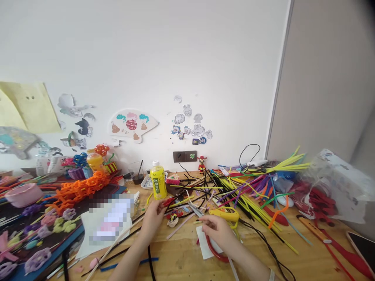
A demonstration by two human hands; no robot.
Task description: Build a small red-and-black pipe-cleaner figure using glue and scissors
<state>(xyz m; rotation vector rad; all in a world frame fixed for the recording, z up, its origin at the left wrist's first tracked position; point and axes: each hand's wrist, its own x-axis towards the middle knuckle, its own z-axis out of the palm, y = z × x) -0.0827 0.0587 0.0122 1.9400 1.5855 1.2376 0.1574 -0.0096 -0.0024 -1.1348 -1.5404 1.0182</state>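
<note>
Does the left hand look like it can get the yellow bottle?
Probably yes: the left hand sits just below the yellow bottle, and nothing seems to stand between them, so it could likely grab it.

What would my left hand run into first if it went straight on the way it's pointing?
Probably the yellow plastic bottle standing just ahead of your left hand, though depth is hard to judge from this view.

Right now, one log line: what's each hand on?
left hand: at red-handled scissors | right hand: on red pipe cleaner | beside: yellow bottle
</note>
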